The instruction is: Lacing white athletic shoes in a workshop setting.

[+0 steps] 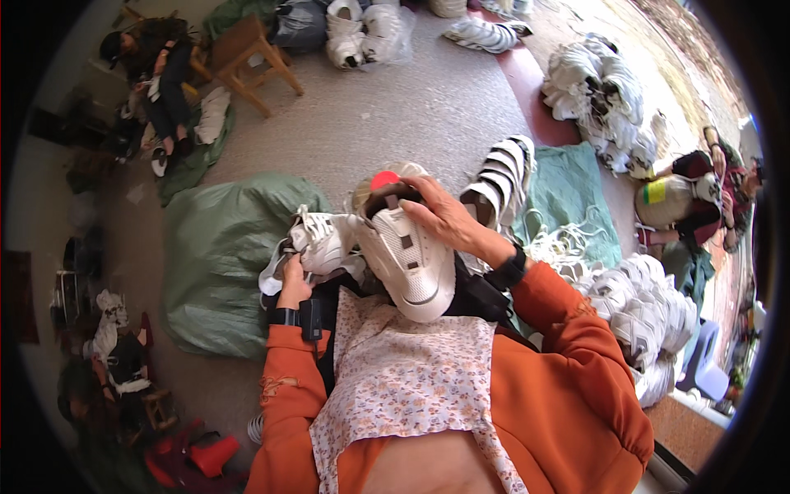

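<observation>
Right hand [444, 216] found clasping the unlaced white shoe [411, 263] at its collar, fingers over the opening. The shoe's body extends below the grip, toe toward the floral apron [411, 370]. Left hand [294, 284] is at the near left edge of a laced white shoe [319, 244]; fingers partly hidden, its grip cannot be confirmed.

This place is looking like a small shoe workshop: piles of white shoes [646, 313] are lying around on the bare floor [370, 115], a green sack [222, 272] is bulging, a wooden stool [245, 58] is standing beyond it, other people [169, 74] are sitting around, and someone in a flowered apron [403, 370] is handling a white shoe [420, 280].
</observation>
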Action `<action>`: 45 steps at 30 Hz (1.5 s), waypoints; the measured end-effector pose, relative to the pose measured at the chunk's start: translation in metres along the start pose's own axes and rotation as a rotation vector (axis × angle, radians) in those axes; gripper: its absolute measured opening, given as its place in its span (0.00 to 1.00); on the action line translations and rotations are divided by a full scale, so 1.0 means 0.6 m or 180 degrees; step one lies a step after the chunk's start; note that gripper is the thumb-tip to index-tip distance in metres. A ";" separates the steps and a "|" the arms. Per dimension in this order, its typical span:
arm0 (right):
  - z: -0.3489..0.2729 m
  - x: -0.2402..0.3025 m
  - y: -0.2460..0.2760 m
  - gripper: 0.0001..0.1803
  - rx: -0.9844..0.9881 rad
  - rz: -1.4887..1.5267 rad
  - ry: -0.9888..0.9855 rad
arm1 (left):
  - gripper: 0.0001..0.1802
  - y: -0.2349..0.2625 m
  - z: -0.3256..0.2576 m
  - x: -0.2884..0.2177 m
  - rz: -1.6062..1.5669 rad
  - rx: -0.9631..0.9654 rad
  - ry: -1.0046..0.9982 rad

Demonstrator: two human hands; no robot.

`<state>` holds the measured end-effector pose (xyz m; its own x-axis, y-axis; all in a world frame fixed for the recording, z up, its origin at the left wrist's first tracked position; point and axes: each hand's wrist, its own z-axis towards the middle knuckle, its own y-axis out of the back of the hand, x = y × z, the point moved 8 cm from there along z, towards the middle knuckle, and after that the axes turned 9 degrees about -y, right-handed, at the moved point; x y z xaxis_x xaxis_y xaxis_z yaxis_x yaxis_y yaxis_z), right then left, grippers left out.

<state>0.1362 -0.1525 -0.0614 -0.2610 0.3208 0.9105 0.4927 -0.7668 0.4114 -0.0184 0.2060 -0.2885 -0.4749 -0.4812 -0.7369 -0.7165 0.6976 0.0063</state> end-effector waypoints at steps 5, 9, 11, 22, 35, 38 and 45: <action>0.012 -0.014 -0.019 0.28 0.0330 0.0308 -0.0114 | 0.33 -0.008 -0.051 -0.134 0.2216 -0.1288 -0.2021; 0.011 -0.010 -0.032 0.27 0.0288 0.0071 -0.0205 | 0.38 -0.118 -0.188 -0.216 0.2856 -0.1541 -0.3547; 0.007 -0.007 -0.034 0.28 0.0087 -0.0179 -0.0258 | 0.39 -0.172 -0.257 -0.248 0.2812 -0.1519 -0.4023; -0.107 -0.347 0.022 0.21 -0.0664 0.2804 -0.2007 | 0.31 -0.406 -0.410 -0.212 0.3255 0.2161 -0.4615; -0.464 -0.786 0.103 0.47 -0.1923 0.1704 -0.4126 | 0.31 -0.422 -0.386 -0.211 0.3359 0.1789 -0.3912; -0.472 -0.833 0.076 0.56 -0.1774 0.1839 -0.4354 | 0.31 -0.426 -0.384 -0.211 0.3360 0.1633 -0.3789; -0.457 -0.850 0.101 0.13 -0.1798 0.0297 -0.3949 | 0.30 -0.429 -0.385 -0.210 0.3321 0.1408 -0.3691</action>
<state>0.0717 -0.5148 -0.5124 0.8112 0.3100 0.4959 -0.0139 -0.8375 0.5463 0.1078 -0.0357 -0.0411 0.1325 0.7691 -0.6252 -0.0539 0.6354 0.7703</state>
